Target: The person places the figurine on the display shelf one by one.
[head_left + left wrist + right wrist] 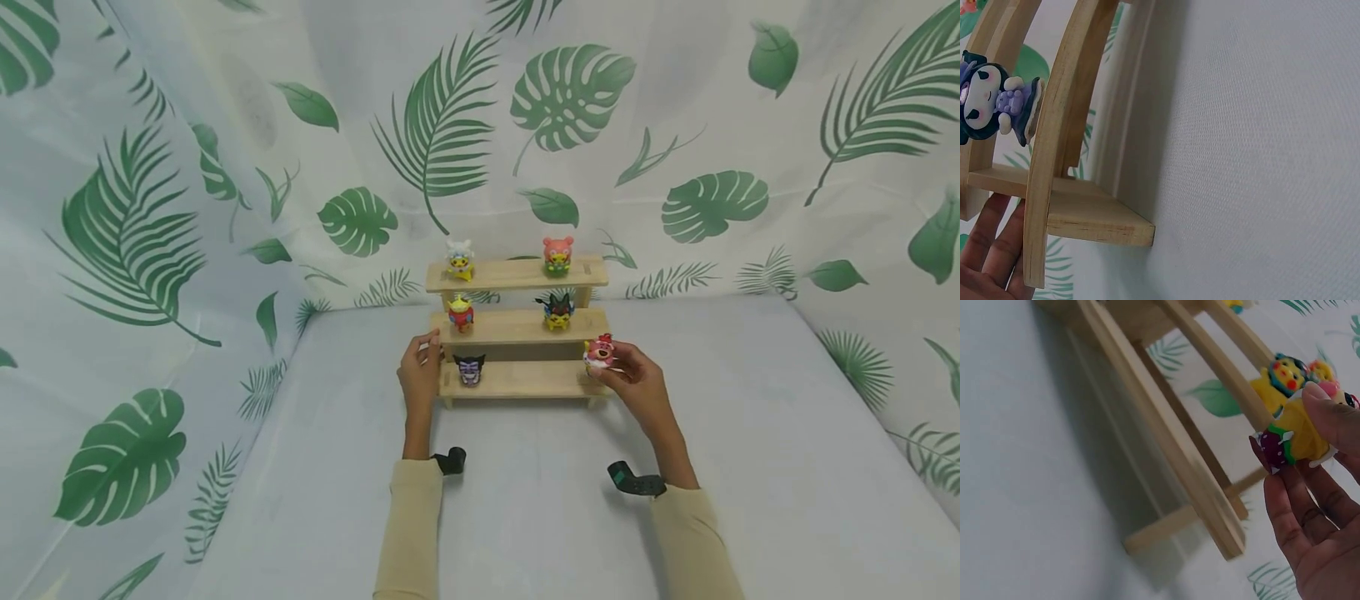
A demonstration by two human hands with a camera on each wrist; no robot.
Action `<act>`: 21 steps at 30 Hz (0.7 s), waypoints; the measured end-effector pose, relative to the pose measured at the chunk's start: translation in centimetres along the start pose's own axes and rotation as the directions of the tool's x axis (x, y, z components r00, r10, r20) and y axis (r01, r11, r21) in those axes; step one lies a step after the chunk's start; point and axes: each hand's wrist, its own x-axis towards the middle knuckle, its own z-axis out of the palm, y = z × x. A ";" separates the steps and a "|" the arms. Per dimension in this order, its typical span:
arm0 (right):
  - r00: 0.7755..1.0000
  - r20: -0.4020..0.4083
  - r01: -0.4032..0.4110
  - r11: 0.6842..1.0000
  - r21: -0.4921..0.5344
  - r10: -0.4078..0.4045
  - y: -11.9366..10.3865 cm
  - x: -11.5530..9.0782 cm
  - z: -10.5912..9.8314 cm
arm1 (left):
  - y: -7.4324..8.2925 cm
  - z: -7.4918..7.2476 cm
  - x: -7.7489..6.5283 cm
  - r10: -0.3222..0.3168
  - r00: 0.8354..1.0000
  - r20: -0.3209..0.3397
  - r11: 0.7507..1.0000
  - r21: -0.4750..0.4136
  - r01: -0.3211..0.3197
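My right hand [642, 385] pinches a small toy figurine [599, 353] between thumb and fingers, just above the right end of the bottom tier of a wooden three-tier display shelf [525, 379]. Pink with a red top in the head view, the figurine shows a yellow back and a dotted purple base in the right wrist view. Against the shelf's left end rests my left hand [420, 368], its fingers [1009, 244] fairly straight beside the wood. A black-and-purple figurine [470, 370] stands on the bottom tier, near that hand.
On the middle tier stand a red-and-yellow figurine [461, 314] and a black-eared one [558, 312]. The top tier bears a white-hooded figurine [460, 260] and a pink-hooded one [557, 256]. A leaf-printed curtain [450, 125] hangs close behind the shelf.
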 end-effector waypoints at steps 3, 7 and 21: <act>0.999 0.044 0.027 1.000 -0.012 -0.026 0.0 0.1 1.0 | -0.1 0.0 0.0 0.008 1.000 -0.003 1.000 -0.003 -0.008; 0.996 0.068 0.062 0.998 -0.028 -0.060 0.2 0.2 2.3 | -0.1 0.0 0.1 -0.004 1.000 -0.010 1.000 0.012 0.005; 0.996 0.074 0.055 0.988 -0.147 -0.045 1.2 0.6 4.0 | -0.1 0.1 0.1 -0.010 1.000 -0.010 1.000 0.024 0.010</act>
